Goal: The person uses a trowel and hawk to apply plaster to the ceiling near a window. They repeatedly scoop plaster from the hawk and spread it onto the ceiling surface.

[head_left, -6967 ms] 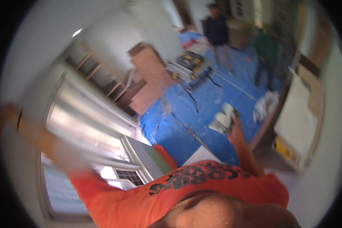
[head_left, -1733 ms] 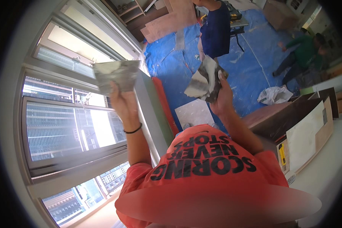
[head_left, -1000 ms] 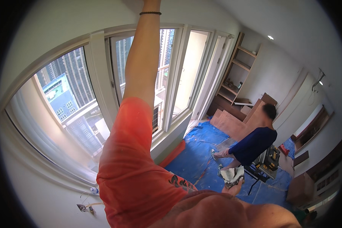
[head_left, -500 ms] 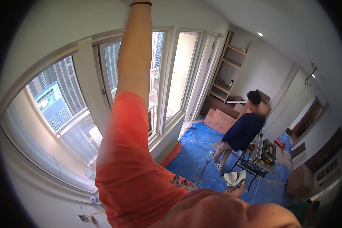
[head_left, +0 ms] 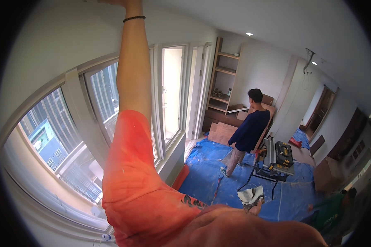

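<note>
My left arm, in an orange sleeve with a dark bracelet at the wrist, reaches straight up past the window. Only part of my left hand (head_left: 116, 2) shows at the top edge, near the upper wall; its fingers and anything in them are cut off. Low in the middle, my right hand (head_left: 256, 207) grips a flat, ragged-looking piece smeared white and grey (head_left: 248, 196). Its exact kind is unclear. This piece is held out above the blue floor sheet (head_left: 202, 175), and my bare skin in the foreground hides the right forearm.
A co-worker in dark blue (head_left: 251, 129) stands by a table saw (head_left: 272, 158) bearing a black and yellow case (head_left: 285, 154). Another person in green (head_left: 332, 216) is at lower right. Tall windows (head_left: 49, 136) line the left; shelves (head_left: 224, 70) stand behind. Wires (head_left: 308, 61) hang from the ceiling.
The view has swung, shifting the room leftward. More of my left wrist and hand shows. The smeared piece in my right hand sits slightly further left, and the person in green shows more.
</note>
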Available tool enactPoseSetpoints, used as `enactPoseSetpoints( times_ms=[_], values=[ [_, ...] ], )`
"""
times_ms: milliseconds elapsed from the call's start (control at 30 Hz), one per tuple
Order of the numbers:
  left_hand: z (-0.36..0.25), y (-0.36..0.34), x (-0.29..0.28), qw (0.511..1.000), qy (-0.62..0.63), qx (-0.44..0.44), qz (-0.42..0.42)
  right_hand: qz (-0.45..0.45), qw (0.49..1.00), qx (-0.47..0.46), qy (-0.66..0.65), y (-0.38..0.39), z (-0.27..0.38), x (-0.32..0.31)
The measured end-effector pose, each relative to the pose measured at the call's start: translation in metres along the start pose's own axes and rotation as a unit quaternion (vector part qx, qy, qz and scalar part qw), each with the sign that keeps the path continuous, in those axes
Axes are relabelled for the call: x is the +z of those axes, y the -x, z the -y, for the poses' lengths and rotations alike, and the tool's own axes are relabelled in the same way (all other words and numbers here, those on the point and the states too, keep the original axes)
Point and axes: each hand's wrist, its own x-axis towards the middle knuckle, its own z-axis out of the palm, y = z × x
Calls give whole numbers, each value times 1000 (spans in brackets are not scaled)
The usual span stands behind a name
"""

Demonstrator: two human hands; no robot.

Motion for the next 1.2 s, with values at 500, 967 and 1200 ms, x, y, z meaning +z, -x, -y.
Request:
enactPoseSetpoints(
  times_ms=[500,967,1200],
  values=[
    [-288,208,55,990,98,32,97,-8,996,-79,-52,70,36,-30],
    [-126,48,-64,998,62,18,6,-31,1000,-3,-5,48,17,30],
    [-7,-51,-73,993,116,-4,23,43,999,-3,29,32,-1,59]
  ],
)
